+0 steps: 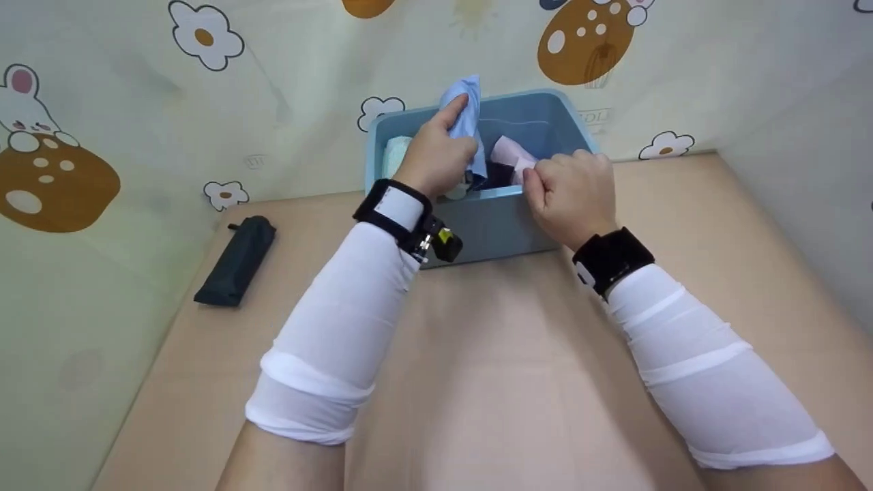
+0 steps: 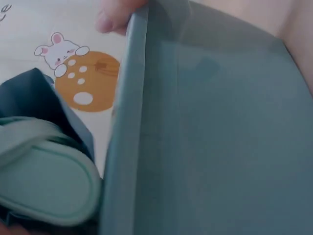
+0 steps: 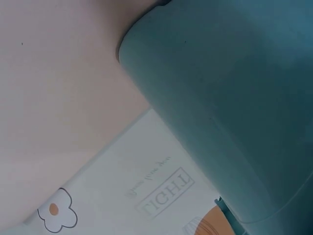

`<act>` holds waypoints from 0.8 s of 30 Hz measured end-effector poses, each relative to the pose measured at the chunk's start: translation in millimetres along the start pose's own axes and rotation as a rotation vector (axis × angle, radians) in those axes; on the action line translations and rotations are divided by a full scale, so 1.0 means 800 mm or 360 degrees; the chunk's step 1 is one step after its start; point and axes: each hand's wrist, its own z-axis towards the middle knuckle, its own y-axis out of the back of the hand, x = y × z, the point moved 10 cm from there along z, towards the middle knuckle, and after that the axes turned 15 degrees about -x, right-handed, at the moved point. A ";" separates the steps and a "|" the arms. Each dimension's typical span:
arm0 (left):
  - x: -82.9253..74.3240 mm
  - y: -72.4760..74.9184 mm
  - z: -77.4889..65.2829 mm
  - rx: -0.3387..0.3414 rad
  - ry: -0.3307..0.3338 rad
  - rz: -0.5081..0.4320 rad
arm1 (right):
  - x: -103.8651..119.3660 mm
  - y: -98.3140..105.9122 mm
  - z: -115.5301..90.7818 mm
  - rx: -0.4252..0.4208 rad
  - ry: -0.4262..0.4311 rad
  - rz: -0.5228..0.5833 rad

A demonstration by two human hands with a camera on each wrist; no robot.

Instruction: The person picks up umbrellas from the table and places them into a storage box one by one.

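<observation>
My left hand (image 1: 436, 155) grips a light-blue folding umbrella (image 1: 466, 112), held over the front part of a blue-grey plastic bin (image 1: 491, 228). In the left wrist view the umbrella's pale green handle end (image 2: 46, 183), with a strap across it, hangs beside dark-looking blue fabric. My right hand (image 1: 576, 194) holds the bin's front rim near the right corner, its thumb on the near side. The right wrist view shows the bin's outer wall (image 3: 234, 98).
Inside the bin lie a pale mint roll (image 1: 395, 155), a pink item (image 1: 511, 151) and something dark (image 1: 501, 175). A dark green umbrella in its sleeve (image 1: 237, 261) lies on the table (image 1: 491, 382) at left. A patterned wall covering (image 1: 307, 88) rises behind the bin.
</observation>
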 end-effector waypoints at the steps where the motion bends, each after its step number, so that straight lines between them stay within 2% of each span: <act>1: -0.002 -0.007 0.002 0.0009 0.0008 -0.0044 | 0.000 0.000 0.000 -0.0001 0.0000 0.0000; 3: -0.005 -0.018 0.003 0.0036 0.0016 -0.0088 | 0.000 0.000 0.000 0.0010 -0.0007 0.0005; 6: -0.006 -0.026 0.004 0.0053 0.0042 -0.0110 | 0.001 -0.001 0.000 0.0023 -0.0010 0.0022; 9: -0.005 -0.028 0.006 0.0052 0.0072 -0.0123 | -0.001 0.001 0.000 0.0017 -0.0014 0.0021; 12: -0.002 -0.024 0.012 0.0017 0.0047 -0.0086 | -0.001 0.002 0.000 -0.0004 -0.0012 0.0010; 16: 0.008 -0.028 0.018 -0.0004 -0.0041 0.0194 | 0.001 0.000 0.000 -0.0012 0.0001 0.0017; 21: 0.011 -0.049 0.019 0.0107 -0.0133 0.0581 | 0.003 0.001 0.001 -0.0009 -0.0001 0.0013; 24: 0.013 -0.062 0.018 0.0205 -0.0129 0.0755 | 0.002 0.000 0.001 -0.0013 0.0005 0.0013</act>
